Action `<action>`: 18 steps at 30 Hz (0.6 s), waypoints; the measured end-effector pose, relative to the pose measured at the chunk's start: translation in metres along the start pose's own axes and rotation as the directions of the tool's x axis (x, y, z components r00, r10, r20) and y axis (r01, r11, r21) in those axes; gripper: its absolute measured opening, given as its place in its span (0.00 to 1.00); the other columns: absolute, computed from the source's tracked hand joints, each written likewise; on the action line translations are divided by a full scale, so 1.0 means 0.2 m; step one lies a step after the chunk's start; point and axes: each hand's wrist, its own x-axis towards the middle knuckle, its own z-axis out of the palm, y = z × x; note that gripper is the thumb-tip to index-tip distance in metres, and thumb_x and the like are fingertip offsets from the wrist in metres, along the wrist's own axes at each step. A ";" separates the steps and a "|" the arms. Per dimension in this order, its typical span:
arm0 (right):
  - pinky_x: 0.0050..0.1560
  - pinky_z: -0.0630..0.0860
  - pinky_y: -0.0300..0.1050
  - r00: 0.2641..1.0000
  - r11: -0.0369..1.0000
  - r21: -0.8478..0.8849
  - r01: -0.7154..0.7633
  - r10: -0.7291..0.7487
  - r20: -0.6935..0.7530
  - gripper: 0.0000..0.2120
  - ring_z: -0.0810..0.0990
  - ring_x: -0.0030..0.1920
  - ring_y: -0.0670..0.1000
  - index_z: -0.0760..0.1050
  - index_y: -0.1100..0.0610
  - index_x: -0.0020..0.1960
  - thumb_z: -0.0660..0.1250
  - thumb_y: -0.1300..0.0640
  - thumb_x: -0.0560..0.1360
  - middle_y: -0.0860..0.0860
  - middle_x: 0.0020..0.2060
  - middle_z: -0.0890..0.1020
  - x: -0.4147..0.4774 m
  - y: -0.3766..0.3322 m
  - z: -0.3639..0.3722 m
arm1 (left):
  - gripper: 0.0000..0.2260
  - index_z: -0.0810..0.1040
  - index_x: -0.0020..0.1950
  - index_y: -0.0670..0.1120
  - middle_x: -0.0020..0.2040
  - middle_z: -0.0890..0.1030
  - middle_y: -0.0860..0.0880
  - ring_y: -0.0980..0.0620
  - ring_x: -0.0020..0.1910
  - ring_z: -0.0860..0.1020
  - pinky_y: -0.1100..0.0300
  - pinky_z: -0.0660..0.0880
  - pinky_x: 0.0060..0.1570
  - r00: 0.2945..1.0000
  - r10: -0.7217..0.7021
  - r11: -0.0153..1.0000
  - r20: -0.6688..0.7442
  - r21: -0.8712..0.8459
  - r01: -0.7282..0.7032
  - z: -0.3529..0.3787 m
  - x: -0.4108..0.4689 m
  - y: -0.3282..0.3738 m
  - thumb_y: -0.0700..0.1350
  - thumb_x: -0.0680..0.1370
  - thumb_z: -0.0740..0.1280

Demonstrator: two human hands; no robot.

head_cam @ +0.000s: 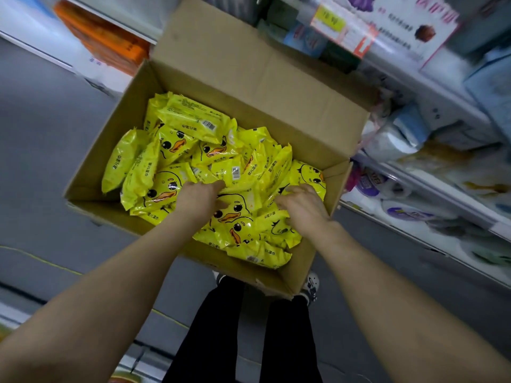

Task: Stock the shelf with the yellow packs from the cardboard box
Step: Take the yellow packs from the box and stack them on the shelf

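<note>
- The left hand (199, 201) lies knuckles-up on the pile, its fingers bent down between the packs. The tips are hidden, so I cannot tell whether it grips one.
- The right hand (304, 208) lies just beside it, fingers curled over a pack's edge. Whether it holds that pack, I cannot tell either.
- Both hands are on the yellow packs (193, 117), printed with duck faces, some showing barcodes. They are heaped loosely in 1 cardboard box (91, 172).
- The pile covers the box's bottom, lower towards the far wall. The far flap stands open.
- The box sits on grey floor (41, 161), its near corner over the person's shoes (312, 286).
- The shelf (431, 189), crowded with blurred goods, runs close along the box's right side.
- Orange packages (110, 42) sit on the shelving to the far left.
</note>
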 end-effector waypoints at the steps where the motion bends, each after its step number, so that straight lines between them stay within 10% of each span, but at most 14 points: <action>1: 0.61 0.64 0.47 0.999 0.996 0.082 -0.032 0.034 -0.031 0.17 0.74 0.62 0.58 0.72 0.50 0.57 0.73 0.57 0.70 0.53 0.53 0.80 -0.02 0.01 -0.03 | 0.22 0.69 0.67 0.49 0.49 0.82 0.42 0.40 0.50 0.79 0.53 0.71 0.45 0.999 -0.048 0.993 0.012 -0.111 0.049 -0.01 -0.02 0.00 0.57 0.78 0.65; 4: 0.42 0.68 0.49 0.977 0.898 0.413 -0.153 0.199 -0.071 0.21 0.77 0.48 0.59 0.68 0.48 0.56 0.76 0.52 0.70 0.55 0.45 0.78 -0.10 0.02 -0.12 | 0.25 0.67 0.70 0.47 0.55 0.81 0.39 0.37 0.53 0.78 0.48 0.76 0.47 0.982 -0.177 0.877 0.066 -0.443 0.188 -0.07 -0.08 0.01 0.55 0.77 0.68; 8: 0.42 0.69 0.46 0.919 0.632 0.753 -0.182 0.382 -0.099 0.24 0.75 0.42 0.54 0.70 0.42 0.60 0.76 0.53 0.69 0.51 0.45 0.78 -0.26 0.04 -0.24 | 0.27 0.65 0.74 0.46 0.63 0.77 0.38 0.36 0.60 0.76 0.46 0.74 0.55 0.977 -0.208 0.749 0.050 -0.635 0.192 -0.22 -0.17 0.05 0.48 0.77 0.69; 18: 0.39 0.78 0.43 0.767 0.138 0.988 0.067 0.627 -0.140 0.18 0.80 0.43 0.49 0.79 0.43 0.51 0.74 0.64 0.70 0.50 0.51 0.81 -0.72 0.16 -0.45 | 0.33 0.65 0.73 0.60 0.74 0.67 0.53 0.49 0.72 0.67 0.48 0.67 0.70 0.977 -0.022 0.523 -0.210 -0.836 -0.168 -0.61 -0.43 0.30 0.34 0.75 0.69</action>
